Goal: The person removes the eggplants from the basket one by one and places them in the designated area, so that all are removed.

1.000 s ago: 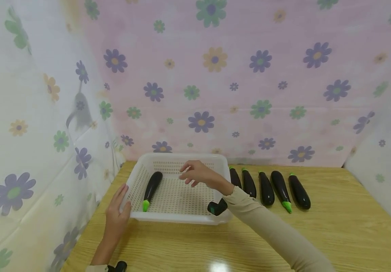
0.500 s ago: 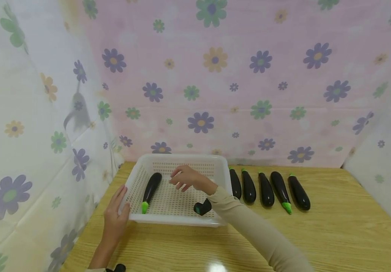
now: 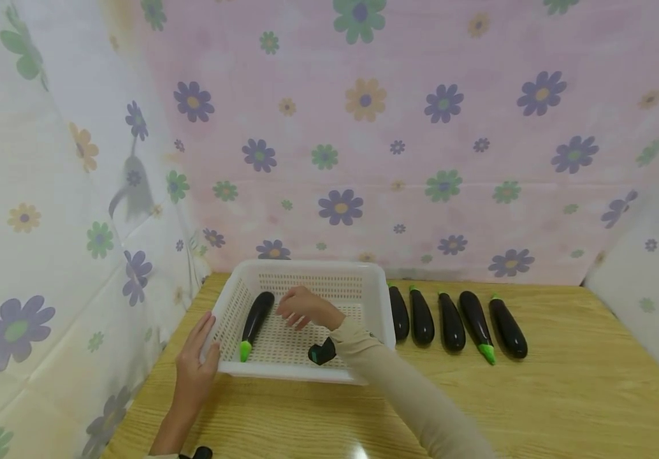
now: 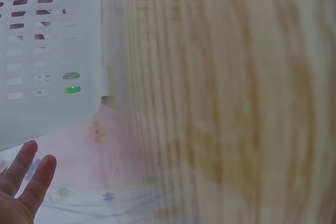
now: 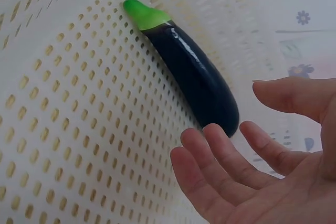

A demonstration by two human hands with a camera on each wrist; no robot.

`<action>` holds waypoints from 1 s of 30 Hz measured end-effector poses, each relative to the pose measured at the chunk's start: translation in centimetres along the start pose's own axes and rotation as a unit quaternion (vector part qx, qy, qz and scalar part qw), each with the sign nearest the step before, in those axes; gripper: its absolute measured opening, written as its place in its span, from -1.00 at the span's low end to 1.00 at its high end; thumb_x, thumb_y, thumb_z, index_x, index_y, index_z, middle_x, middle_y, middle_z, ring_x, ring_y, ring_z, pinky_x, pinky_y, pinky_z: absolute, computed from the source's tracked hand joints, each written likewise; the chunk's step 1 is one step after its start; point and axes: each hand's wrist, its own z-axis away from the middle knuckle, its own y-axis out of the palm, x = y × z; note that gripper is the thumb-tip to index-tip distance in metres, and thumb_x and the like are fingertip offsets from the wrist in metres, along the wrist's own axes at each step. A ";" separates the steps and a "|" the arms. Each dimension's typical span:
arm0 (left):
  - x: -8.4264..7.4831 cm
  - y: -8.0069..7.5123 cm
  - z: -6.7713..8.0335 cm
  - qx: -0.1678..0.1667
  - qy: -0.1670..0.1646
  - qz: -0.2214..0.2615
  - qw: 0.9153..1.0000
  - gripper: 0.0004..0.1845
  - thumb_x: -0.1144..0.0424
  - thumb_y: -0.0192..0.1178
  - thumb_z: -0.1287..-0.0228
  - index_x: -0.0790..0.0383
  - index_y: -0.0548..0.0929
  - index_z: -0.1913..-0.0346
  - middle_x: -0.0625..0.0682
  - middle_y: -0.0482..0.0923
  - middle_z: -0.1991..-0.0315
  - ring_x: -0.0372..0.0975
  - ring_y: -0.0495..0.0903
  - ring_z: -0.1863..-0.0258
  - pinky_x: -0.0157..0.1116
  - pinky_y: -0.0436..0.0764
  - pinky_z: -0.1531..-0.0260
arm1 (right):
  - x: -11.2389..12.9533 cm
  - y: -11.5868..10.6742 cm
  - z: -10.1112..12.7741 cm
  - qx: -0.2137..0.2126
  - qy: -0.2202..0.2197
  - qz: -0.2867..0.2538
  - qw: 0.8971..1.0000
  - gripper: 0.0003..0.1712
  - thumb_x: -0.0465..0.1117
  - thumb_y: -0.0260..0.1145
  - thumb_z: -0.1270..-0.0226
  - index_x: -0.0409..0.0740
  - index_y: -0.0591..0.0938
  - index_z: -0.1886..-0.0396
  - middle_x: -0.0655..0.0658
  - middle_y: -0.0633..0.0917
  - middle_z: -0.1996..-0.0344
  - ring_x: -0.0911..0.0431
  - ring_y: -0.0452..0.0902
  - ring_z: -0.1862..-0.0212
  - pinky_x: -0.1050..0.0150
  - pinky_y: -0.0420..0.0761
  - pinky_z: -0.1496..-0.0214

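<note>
So my right hand (image 3: 302, 308) was hovering inside the white basket (image 3: 301, 372), fingers loose and spread, grip released and holding nothing, just beside the blunt end of the one eggplant (image 3: 255, 322) lying in there. The right wrist view showed that eggplant (image 5: 186, 72) pretty clearly, green cap pointing away from my fingers (image 5: 210, 166), but I couldn't tell whether my fingertips were actually touching it or just shy of it. My left hand (image 3: 194, 366) was flat against the basket's near left corner, fingers straight, no clenched grip on anything. The left wrist view was mostly blurry table grain, with only a few fingers (image 4: 23, 174) poking in at the bottom corner and a bit of basket wall (image 4: 50, 51). Five more eggplants (image 3: 452, 320) sat in a row on the table (image 3: 564, 395) to the right of the basket. My sleeve hid part of the basket's near right edge.
</note>
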 end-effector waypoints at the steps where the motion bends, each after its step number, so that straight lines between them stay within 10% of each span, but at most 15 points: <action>1: 0.0 0.1 0.0 0.001 0.001 0.001 1.000 -0.45 0.52 0.08 -0.17 0.35 0.43 -0.28 0.06 0.32 -0.32 0.01 0.29 -0.28 -0.63 0.14 -0.13 | -0.2 0.2 -0.2 -0.003 0.003 0.001 1.000 -0.70 -0.23 0.28 -0.22 -0.30 0.54 0.09 -0.32 0.62 0.23 -0.30 0.57 0.14 -0.11 0.57 0.13; 13: 0.0 0.1 -0.1 0.003 0.003 -0.005 1.000 -0.44 0.54 0.08 -0.17 0.33 0.42 -0.29 0.08 0.32 -0.32 0.04 0.28 -0.29 -0.62 0.13 -0.15 | -0.6 2.5 -1.1 0.003 0.021 0.004 1.000 -0.85 -0.26 0.33 -0.16 -0.21 0.54 0.35 -0.30 0.61 0.27 -0.23 0.60 0.24 -0.01 0.61 0.27; 30: -0.5 -0.1 -0.1 -0.012 0.001 -0.005 1.000 -0.44 0.55 0.08 -0.14 0.31 0.45 -0.27 0.05 0.36 -0.30 -0.04 0.30 -0.28 -0.62 0.16 -0.14 | -0.6 3.6 -2.1 0.044 0.038 -0.076 0.995 -0.26 -0.15 0.41 -0.14 -0.33 0.31 -0.24 -0.23 0.62 0.11 -0.14 0.63 0.16 0.04 0.62 0.22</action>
